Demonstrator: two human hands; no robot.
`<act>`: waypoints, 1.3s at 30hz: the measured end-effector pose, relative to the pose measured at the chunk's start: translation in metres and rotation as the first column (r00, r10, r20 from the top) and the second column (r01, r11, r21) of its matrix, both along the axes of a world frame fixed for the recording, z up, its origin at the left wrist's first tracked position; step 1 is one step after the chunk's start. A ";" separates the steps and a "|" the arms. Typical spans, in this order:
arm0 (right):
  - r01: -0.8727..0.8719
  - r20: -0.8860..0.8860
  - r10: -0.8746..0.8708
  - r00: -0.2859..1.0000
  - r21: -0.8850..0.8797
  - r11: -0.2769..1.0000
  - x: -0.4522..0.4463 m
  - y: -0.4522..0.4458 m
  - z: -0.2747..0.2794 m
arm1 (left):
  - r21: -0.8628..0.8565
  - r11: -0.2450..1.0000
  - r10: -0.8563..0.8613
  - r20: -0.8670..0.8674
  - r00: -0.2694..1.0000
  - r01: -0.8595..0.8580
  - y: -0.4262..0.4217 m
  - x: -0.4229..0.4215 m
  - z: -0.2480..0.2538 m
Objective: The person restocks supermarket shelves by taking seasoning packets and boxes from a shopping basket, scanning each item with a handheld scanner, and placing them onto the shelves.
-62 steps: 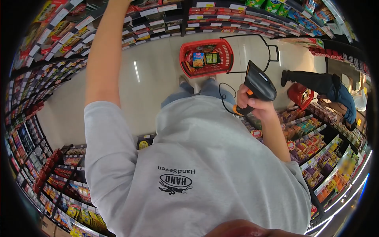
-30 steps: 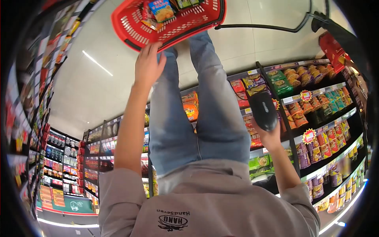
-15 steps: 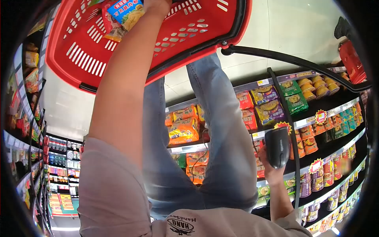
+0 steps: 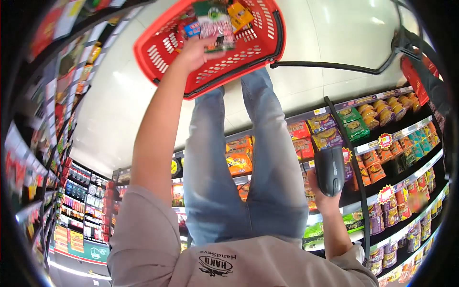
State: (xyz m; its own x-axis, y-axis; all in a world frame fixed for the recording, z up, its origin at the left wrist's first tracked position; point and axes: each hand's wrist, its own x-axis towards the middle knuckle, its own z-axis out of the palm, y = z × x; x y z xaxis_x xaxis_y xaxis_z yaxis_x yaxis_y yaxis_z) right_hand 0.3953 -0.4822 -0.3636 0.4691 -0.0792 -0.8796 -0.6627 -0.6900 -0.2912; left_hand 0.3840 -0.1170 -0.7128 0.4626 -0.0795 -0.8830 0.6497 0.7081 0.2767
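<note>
My left hand (image 4: 195, 53) reaches into a red plastic shopping basket (image 4: 160, 62), its fingers closed on the near edge of a green, white and pink food packet (image 4: 215, 31). Inside the basket, a blue packet (image 4: 192, 29) shows beside it, and an orange-yellow packet (image 4: 240, 17) lies to its right. On the right side, my right hand (image 4: 326, 198) is wrapped around a dark handheld device that looks like a barcode scanner (image 4: 331, 171). Its fingers are partly hidden behind the device.
Shelves of noodle packets (image 4: 239, 160) and noodle cups (image 4: 389, 111) run behind my legs and to the right. More stocked shelves (image 4: 79, 191) line the left. The basket's black handle (image 4: 330, 67) extends right, near a red basket (image 4: 418, 76) at the edge.
The basket appears smaller and farther right, with more of its inside in view. My left hand, earlier cut off at the top edge, now shows with the green packet. The right hand still grips the scanner.
</note>
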 end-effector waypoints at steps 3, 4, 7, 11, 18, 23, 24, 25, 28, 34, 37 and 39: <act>-0.032 0.174 0.005 0.985 0.156 0.987 0.019 0.013 0.046 | -0.156 0.979 0.134 0.025 0.991 -0.128 0.007 -0.021 0.098; -0.023 0.131 0.001 0.991 0.173 0.985 0.030 0.017 0.068 | -0.235 0.955 0.195 0.041 0.980 -0.180 0.009 -0.027 0.132; -0.074 0.323 0.010 0.946 0.187 0.980 0.050 0.029 0.124 | -0.111 0.972 0.214 0.036 0.976 -0.209 0.006 -0.037 0.248; -0.269 0.354 0.184 0.917 0.207 0.941 0.094 0.043 0.223 | 0.074 0.993 -0.105 0.169 0.980 0.094 0.018 -0.082 0.348; -0.907 0.469 0.793 0.390 0.047 0.418 0.142 0.048 0.421 | 0.359 0.929 -0.066 0.411 0.909 -0.095 0.019 -0.133 0.524; -0.994 0.564 0.822 0.084 -0.009 0.107 0.188 0.013 0.542 | 0.341 0.920 -0.015 0.526 0.850 -0.195 0.029 -0.179 0.590; -0.973 0.527 0.850 -0.023 -0.207 0.102 0.185 0.023 0.573 | 0.346 0.913 -0.007 0.545 0.838 -0.218 0.032 -0.184 0.597; -0.927 0.496 0.852 0.171 -0.211 0.309 0.187 0.026 0.597 | 0.350 0.902 0.003 0.579 0.815 -0.252 0.034 -0.191 0.604; -0.940 0.364 0.899 0.245 -0.140 0.312 0.170 0.057 0.628 | 0.326 0.893 0.056 0.604 0.795 -0.311 0.038 -0.215 0.635; -0.878 0.169 0.940 -0.297 0.339 -0.339 0.088 0.156 0.642 | 0.041 0.902 0.230 0.795 0.561 -0.429 0.054 -0.275 0.632; -0.943 0.212 0.968 -0.134 0.273 -0.190 0.046 0.163 0.593 | 0.188 0.876 0.169 0.743 0.648 -0.444 0.062 -0.289 0.642; -0.969 0.196 0.974 0.113 0.240 0.064 0.018 0.173 0.531 | 0.500 0.778 0.022 0.584 0.812 -0.381 0.068 -0.296 0.649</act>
